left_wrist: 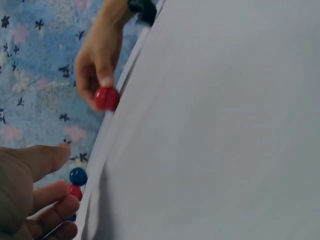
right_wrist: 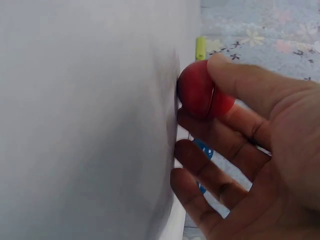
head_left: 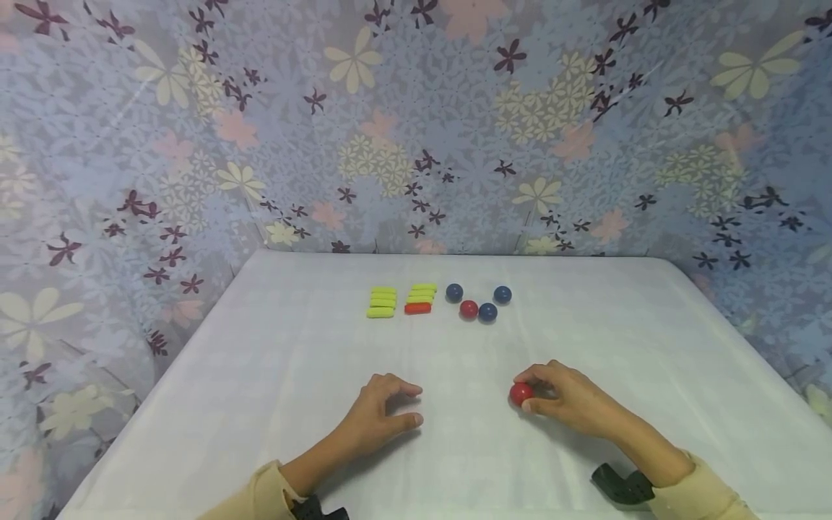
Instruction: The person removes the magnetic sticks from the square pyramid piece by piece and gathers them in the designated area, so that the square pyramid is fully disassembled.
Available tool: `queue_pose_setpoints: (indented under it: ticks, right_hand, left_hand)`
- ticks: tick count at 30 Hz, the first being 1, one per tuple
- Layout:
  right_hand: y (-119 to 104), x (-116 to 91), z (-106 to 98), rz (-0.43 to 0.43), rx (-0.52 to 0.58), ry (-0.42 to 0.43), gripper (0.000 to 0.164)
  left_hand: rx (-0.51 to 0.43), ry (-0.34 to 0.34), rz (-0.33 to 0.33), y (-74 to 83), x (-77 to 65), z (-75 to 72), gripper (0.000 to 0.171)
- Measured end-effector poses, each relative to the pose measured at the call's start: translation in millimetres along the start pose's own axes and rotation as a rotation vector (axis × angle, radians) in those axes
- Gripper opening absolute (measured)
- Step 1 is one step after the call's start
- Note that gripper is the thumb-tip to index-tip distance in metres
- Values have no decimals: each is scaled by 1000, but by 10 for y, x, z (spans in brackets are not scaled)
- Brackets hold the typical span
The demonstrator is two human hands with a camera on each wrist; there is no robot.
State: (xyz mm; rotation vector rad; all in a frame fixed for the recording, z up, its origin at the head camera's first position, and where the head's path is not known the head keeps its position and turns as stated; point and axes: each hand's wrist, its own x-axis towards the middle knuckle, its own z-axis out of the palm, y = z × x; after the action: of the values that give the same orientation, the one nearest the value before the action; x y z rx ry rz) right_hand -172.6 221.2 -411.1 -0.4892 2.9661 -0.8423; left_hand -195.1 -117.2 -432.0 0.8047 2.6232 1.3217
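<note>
On the right side of the table, my right hand (head_left: 572,397) pinches a shiny red ball (head_left: 521,394) between thumb and fingers. The right wrist view shows that red ball (right_wrist: 200,91) against the white cloth, a seam line running round it; the lower fingers are spread below it. My left hand (head_left: 377,415) is over the cloth at centre left, thumb and fingers apart, with nothing between them. Farther back sit three dark blue balls (head_left: 487,313) and another red ball (head_left: 469,310), clear of both hands.
Left of the balls lie two stacks of short lime-green sticks (head_left: 382,302), with a red stick (head_left: 418,308) at the front of the right one. A white cloth (head_left: 292,361) covers the table. Floral fabric (head_left: 416,130) hangs behind it.
</note>
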Motion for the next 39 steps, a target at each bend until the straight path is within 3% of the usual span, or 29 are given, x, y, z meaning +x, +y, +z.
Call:
queue_pose_setpoints:
  ticks: [5, 10, 17, 24, 31, 39]
  right_hand:
    - [33, 112, -47, 16, 1, -13, 37]
    - [128, 339, -118, 62, 36, 61, 38]
    - [327, 720, -203, 139, 70, 151, 39]
    - [454, 1013, -251, 270, 105, 145, 45]
    - [536, 1169, -268, 341, 124, 127, 48]
    - [529, 1216, -253, 350, 120, 128, 46]
  left_hand:
    - [55, -25, 51, -8, -66, 68, 34]
    - [139, -26, 100, -36, -59, 114, 33]
    - [226, -41, 77, 2, -64, 132, 33]
    - [242, -18, 108, 8, -78, 134, 33]
    - [251, -3, 133, 14, -84, 145, 34]
    - [251, -17, 113, 11, -79, 134, 34]
